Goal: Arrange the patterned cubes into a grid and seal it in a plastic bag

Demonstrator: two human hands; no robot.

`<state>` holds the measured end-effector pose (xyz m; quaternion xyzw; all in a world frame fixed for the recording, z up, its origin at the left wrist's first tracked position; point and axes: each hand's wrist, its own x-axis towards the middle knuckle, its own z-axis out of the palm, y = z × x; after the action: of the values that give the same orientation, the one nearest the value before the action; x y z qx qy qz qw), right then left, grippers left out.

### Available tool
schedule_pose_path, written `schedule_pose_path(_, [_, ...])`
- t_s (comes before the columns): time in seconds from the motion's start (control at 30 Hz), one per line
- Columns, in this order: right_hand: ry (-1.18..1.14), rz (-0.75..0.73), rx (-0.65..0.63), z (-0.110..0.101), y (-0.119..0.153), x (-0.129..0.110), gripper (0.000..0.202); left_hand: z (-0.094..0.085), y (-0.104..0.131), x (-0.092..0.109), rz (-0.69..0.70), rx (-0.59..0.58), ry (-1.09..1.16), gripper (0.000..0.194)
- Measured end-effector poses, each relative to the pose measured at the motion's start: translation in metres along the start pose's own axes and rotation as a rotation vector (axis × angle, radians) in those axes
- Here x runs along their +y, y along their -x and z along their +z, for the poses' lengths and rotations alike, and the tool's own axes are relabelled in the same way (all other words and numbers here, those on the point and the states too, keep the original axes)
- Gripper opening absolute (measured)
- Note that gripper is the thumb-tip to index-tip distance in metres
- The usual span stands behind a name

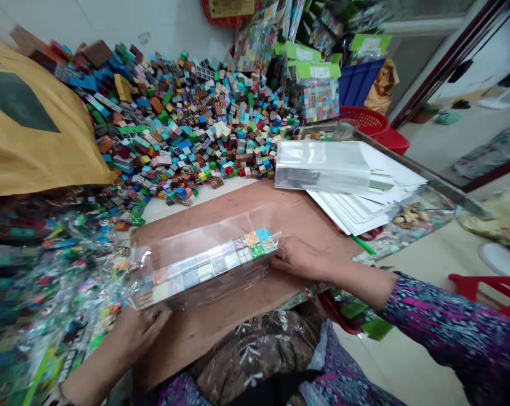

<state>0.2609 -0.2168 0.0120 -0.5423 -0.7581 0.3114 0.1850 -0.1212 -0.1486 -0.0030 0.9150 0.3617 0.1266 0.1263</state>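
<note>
A clear plastic bag (204,234) lies across the brown board in front of me, with rows of patterned cubes (212,265) inside it. My left hand (143,330) is closed at the bag's near left corner, its fingertips partly hidden under the edge. At the bag's right end, my right hand (299,258) is closed with the fingers curled against the plastic. The cubes form a long, flat-topped block in mixed colours. Loose film stands up along the far side of the block.
Behind the brown board (238,203) rises a large heap of small coloured cubes (212,129). To the right lie white cards (348,211) under a stack of clear bags (322,163) and a green pen (364,243). A yellow sack (39,129) stands left; a red stool (492,290) is at right.
</note>
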Motion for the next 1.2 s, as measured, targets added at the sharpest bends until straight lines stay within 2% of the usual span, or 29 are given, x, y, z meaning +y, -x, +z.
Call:
schedule_pose_path(0.1, [-0.029, 0.030, -0.005, 0.001, 0.000, 0.003, 0.027, -0.005, -0.006, 0.008, -0.003, -0.042, 0.043, 0.033])
schedule_pose_path(0.2, [-0.158, 0.088, -0.037, -0.001, -0.001, 0.008, 0.022, -0.004, -0.007, 0.011, -0.136, -0.074, 0.080, 0.030])
schedule_pose_path(0.3, [-0.465, 0.284, -0.126, -0.004, -0.003, 0.012, 0.013, 0.000, -0.004, 0.011, -0.384, -0.039, 0.195, 0.025])
schedule_pose_path(0.37, [-0.624, 0.414, -0.180, -0.005, -0.005, 0.013, 0.010, 0.001, -0.005, 0.013, -0.607, -0.057, 0.345, 0.023])
schedule_pose_path(0.47, [-0.691, 0.493, -0.217, -0.005, -0.010, 0.013, 0.008, 0.000, -0.010, 0.020, -0.925, -0.113, 0.672, 0.019])
schedule_pose_path(0.57, [-0.725, 0.531, -0.244, -0.001, -0.012, 0.013, 0.005, -0.004, -0.016, 0.030, -1.094, -0.058, 0.919, 0.025])
schedule_pose_path(0.7, [-0.783, 0.561, -0.232, 0.006, -0.011, 0.014, 0.008, -0.005, -0.018, 0.035, -1.134, -0.010, 0.971, 0.024])
schedule_pose_path(0.97, [-0.705, 0.642, -0.186, 0.014, -0.013, 0.011, 0.009, 0.001, -0.019, 0.029, -1.117, -0.051, 0.868, 0.003])
schedule_pose_path(1.2, [-0.607, 0.707, -0.195, 0.025, -0.018, 0.008, 0.005, 0.003, -0.017, 0.027, -1.080, -0.033, 0.808, 0.008])
